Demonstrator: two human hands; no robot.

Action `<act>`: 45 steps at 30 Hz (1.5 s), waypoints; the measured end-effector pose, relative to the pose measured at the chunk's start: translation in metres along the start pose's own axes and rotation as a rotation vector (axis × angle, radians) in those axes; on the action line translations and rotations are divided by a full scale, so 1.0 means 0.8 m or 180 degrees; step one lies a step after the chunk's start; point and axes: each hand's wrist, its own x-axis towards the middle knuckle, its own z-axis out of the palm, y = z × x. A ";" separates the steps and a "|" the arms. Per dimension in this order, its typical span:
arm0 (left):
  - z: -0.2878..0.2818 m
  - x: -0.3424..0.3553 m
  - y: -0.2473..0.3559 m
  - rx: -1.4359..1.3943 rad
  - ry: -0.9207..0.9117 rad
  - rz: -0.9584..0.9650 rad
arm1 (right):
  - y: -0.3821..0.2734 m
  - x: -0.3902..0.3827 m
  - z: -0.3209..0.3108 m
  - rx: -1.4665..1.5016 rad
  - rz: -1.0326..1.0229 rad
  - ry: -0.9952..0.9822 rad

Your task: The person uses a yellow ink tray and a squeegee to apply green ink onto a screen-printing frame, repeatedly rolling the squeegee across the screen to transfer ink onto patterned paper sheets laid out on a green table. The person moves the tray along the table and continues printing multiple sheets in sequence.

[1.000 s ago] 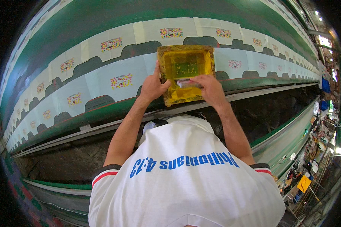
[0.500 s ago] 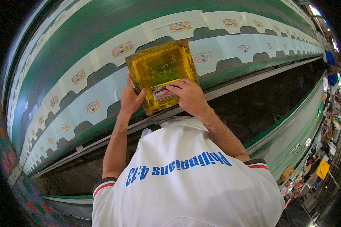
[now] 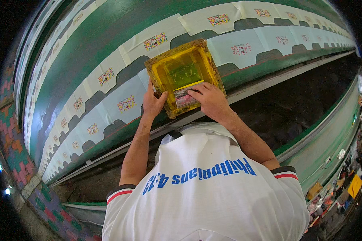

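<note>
A yellow-stained screen-printing frame [image 3: 175, 52] is over the near row of cloth pieces, slightly tilted in the picture. My left hand [image 3: 153, 103] grips its left side, thumb on top of the rim and fingers around the outer edge. Inside the frame, at its near end, lies a squeegee [image 3: 184, 98] with a yellow upper edge and a smeared grey-pink face. My right hand [image 3: 212, 102] is closed on the squeegee's right part, fingers bent over it. Beyond it the mesh [image 3: 185, 74] shows a green patch with pale dots. Whether the frame touches the cloth, I cannot tell.
Pale blue cloth pieces [image 3: 265, 40] with colourful prints line the long green table [image 3: 104, 38]; a cream row [image 3: 193, 18] lies behind. A metal rail [image 3: 265, 82] runs along the near edge. Another long table [image 3: 330, 148] stands right, near cluttered goods [image 3: 344, 188].
My view has shifted, so the scene sits farther right in the picture. Against the cloth pieces, the frame and both hands have moved slightly left. Both holds are unchanged.
</note>
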 end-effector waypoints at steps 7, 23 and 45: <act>0.008 -0.002 0.005 -0.0419 0.0144 0.0000 | 0.013 0.008 -0.004 0.0049 -0.0025 -0.0078; 0.006 -0.004 0.011 0.0330 0.0189 -0.0061 | 0.017 0.012 0.002 0.0209 -0.0081 0.0093; 0.012 -0.004 -0.003 0.0530 0.0054 -0.0110 | 0.048 0.105 -0.015 0.0024 0.0035 -0.0290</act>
